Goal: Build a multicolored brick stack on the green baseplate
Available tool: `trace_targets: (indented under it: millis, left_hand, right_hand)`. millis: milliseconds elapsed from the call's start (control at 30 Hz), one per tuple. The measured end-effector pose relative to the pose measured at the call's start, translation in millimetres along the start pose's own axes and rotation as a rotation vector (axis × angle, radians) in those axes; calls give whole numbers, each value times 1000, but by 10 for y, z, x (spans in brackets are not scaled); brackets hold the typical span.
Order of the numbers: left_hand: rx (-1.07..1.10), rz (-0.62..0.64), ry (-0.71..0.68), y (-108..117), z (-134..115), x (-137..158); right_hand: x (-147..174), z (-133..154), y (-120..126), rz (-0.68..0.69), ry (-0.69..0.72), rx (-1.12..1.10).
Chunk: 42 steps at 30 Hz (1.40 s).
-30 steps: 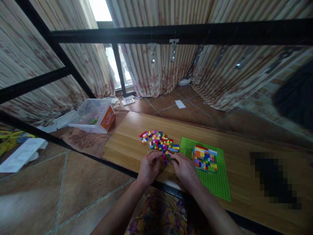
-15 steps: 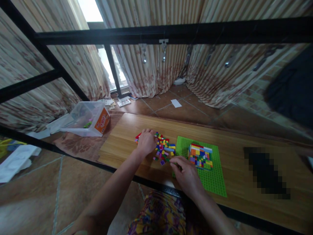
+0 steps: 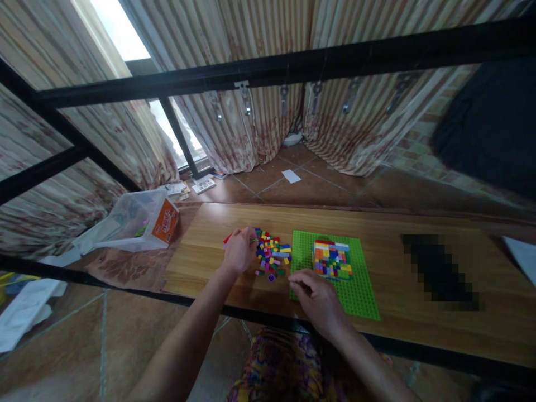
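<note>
1. Head view: the left hand [image 3: 242, 251] bends its fingers over the left side of the loose bricks [image 3: 272, 251] on the desk [image 3: 196, 245]; whether it grips one, I cannot tell.
2. The right hand [image 3: 312, 287] is curled narrow above the green baseplate's [image 3: 362, 296] near-left part; its contents are hidden.
3. A multicoloured brick block [image 3: 333, 259] sits on that baseplate, just beyond the right hand.

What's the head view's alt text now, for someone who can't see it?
A person's left hand is over loose multicolored toy bricks on a wooden tabletop; the right hand is over a green studded baseplate bearing assembled bricks. A clear plastic bin stands at left.
</note>
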<state>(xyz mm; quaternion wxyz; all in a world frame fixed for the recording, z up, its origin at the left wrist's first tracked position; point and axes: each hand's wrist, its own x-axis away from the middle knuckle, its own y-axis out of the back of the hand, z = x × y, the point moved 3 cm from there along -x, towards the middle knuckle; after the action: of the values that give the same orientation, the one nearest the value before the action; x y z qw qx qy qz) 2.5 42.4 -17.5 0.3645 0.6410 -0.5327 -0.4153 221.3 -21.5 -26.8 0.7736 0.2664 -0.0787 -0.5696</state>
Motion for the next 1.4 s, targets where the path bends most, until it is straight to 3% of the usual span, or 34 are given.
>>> trace_targets:
  millis: [100,200,333,400,567,733,867,1133,1233,1400]
  left_hand:
    - [273,-64,46,46,-14,100]
    - [857,-179,203,83,-105,316]
    - [1379,6,415,47,-448,691]
    - [1491,18,467,57,-612,832]
    - [1471,81,441,65,-865,946]
    - [1332,121,358,99,-999,941]
    - [1262,141,306,127,-1059,945]
    - [1396,214,356,54,-1072,971]
    - [1282,167,344,39,-990,962]
    - [934,-62,263,-2,-603,946]
  right_hand:
    - [26,-12,35,-16,-23,-35]
    - [34,-5,41,-47,-99,-103]
    - [24,66,-21,-87,-250,-346]
    - [13,126,-55,-107,-309,-534]
    - [7,237,-41,-168,-364,-811]
    - [41,266,60,-221,-300,-774]
    - [67,281,117,-184,-269,-734]
    - [127,228,160,-127,-370,-920]
    - [180,120,248,-195,-407,-842]
    - [268,-174,556,-342,-430,-660]
